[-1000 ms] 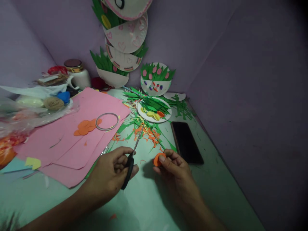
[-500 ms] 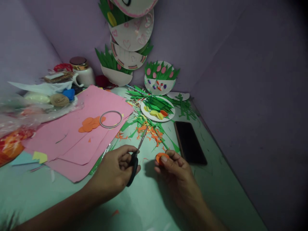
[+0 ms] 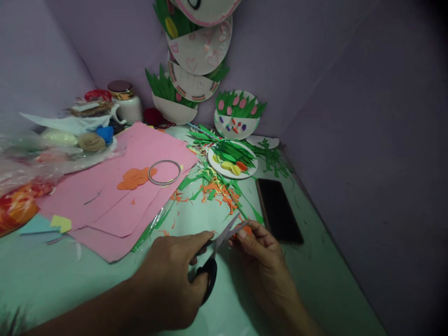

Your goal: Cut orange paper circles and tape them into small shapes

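Note:
My left hand (image 3: 171, 275) grips black-handled scissors (image 3: 219, 254), fingers through the loops, blades parted and pointing right. The blade tips reach a small orange paper piece (image 3: 247, 229), which my right hand (image 3: 261, 254) pinches between thumb and fingertips just above the green table (image 3: 210, 298). Most of the orange piece is hidden behind the blades and my fingers.
A black phone (image 3: 278, 210) lies right of my hands. Orange and green paper scraps (image 3: 217, 189) litter the middle. Pink paper sheets (image 3: 122, 191) carry orange cut-outs and a metal ring (image 3: 164, 172). A paper plate (image 3: 233, 161) with green strips, crafted plates, a jar (image 3: 124, 105) and plastic bags stand behind.
My left hand swung the scissors from pointing away toward the right, and the blades opened at the orange piece. My right hand stayed nearly still.

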Demonstrator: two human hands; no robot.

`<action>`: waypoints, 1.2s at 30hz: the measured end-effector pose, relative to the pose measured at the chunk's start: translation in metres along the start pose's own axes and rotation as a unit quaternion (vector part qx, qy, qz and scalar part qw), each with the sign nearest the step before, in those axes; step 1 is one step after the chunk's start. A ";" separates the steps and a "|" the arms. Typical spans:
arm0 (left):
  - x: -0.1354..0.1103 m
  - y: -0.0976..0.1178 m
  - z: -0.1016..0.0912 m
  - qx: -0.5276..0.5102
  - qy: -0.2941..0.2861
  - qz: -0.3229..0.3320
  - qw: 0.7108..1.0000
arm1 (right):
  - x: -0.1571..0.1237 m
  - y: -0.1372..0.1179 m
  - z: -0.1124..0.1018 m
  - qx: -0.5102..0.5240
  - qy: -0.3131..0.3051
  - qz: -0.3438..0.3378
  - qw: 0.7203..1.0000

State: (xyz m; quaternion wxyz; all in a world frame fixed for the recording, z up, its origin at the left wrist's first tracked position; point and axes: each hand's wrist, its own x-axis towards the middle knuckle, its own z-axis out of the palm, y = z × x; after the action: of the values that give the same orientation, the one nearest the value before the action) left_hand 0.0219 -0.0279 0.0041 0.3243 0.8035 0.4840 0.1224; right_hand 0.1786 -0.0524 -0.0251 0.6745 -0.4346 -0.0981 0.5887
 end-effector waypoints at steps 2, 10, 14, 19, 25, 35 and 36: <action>-0.001 -0.002 0.003 0.009 -0.006 0.007 1.000 | -0.001 0.000 0.001 0.010 -0.004 0.003 1.000; 0.000 -0.004 0.006 0.005 0.012 0.030 0.999 | -0.003 0.003 0.003 0.010 -0.025 0.013 1.000; 0.000 -0.004 0.006 0.003 0.009 0.028 1.000 | -0.004 0.003 0.003 0.009 -0.029 0.018 0.999; 0.000 -0.002 0.005 -0.002 0.005 0.011 1.000 | -0.004 0.001 0.006 0.008 -0.029 0.025 0.999; 0.005 0.000 -0.002 -0.053 -0.026 -0.008 0.998 | -0.003 0.000 0.006 0.004 0.001 0.020 1.000; 0.018 -0.005 -0.030 0.129 -0.070 -0.096 0.985 | 0.004 -0.002 -0.002 -0.158 -0.008 0.012 0.987; 0.017 -0.004 -0.031 0.140 -0.075 -0.095 0.983 | 0.005 -0.002 -0.004 -0.177 -0.018 0.003 0.984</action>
State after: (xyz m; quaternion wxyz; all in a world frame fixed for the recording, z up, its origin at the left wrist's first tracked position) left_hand 0.0117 0.0009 0.0229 0.2539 0.7985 0.5444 -0.0389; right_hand 0.1841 -0.0500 -0.0274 0.5836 -0.5364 -0.2117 0.5717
